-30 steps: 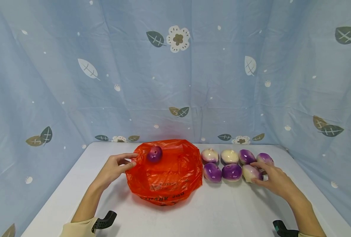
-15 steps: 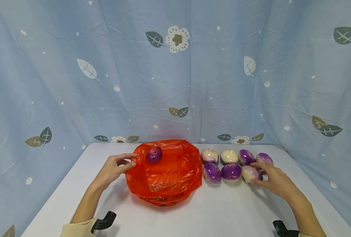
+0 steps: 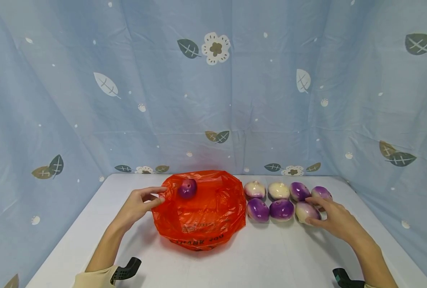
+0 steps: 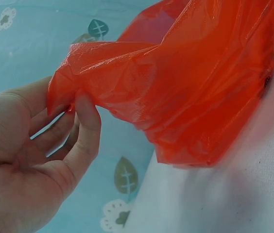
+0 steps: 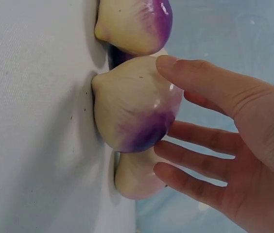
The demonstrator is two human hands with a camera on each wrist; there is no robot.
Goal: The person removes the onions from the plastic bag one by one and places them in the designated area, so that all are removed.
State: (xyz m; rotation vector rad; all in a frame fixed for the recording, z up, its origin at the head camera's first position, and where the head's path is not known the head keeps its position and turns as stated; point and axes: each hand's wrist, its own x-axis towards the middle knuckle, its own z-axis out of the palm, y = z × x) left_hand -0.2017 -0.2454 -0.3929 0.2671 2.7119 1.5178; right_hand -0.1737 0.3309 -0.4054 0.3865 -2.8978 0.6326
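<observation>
In the head view, my left hand [image 3: 137,205] pinches the left edge of the mouth of a red plastic bag [image 3: 202,212] between thumb and fingers. The left wrist view shows the thumb pressed on the bunched film of the bag [image 4: 122,92]. One purple turnip [image 3: 187,189] lies inside the bag near its back left. My right hand [image 3: 332,216] grips a glossy cream-and-purple turnip [image 3: 306,213] at the right end of the front row. In the right wrist view, the thumb lies on one side of that turnip [image 5: 132,102] and the fingertips [image 5: 166,150] on the other.
More purple-and-white turnips stand in two close rows right of the bag, including a deep purple turnip [image 3: 281,210] beside the gripped one and a paler turnip [image 3: 321,193] behind it. A white table [image 3: 263,260] lies beneath; a patterned blue curtain [image 3: 256,100] hangs behind.
The turnip in my right hand has shifted slightly right, leaving a wider gap from its purple neighbour. My left hand and the bag hold nearly the same position.
</observation>
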